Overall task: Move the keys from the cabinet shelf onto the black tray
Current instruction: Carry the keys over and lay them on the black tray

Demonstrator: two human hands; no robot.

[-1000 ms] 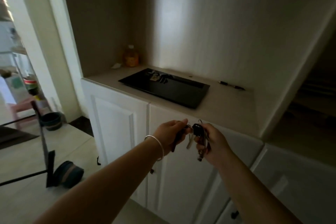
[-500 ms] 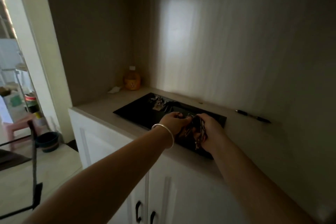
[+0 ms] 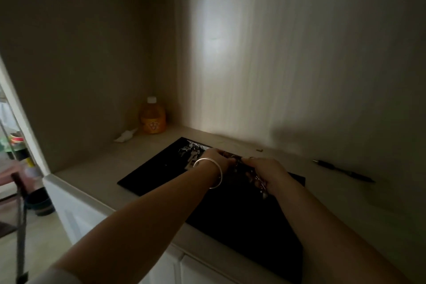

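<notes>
You see a dark, dangling bunch of keys (image 3: pixel 258 180) at frame centre over the flat black tray (image 3: pixel 242 219), where another silvery key bunch (image 3: pixel 190 153) lies at its upper-left corner.

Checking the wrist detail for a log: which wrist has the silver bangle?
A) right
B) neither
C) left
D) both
C: the silver bangle circles the wrist behind the left hand; the wrist of the right hand is bare.

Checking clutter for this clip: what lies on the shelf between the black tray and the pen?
Nothing in the head view: bare shelf top separates the black tray from the pen.
</notes>
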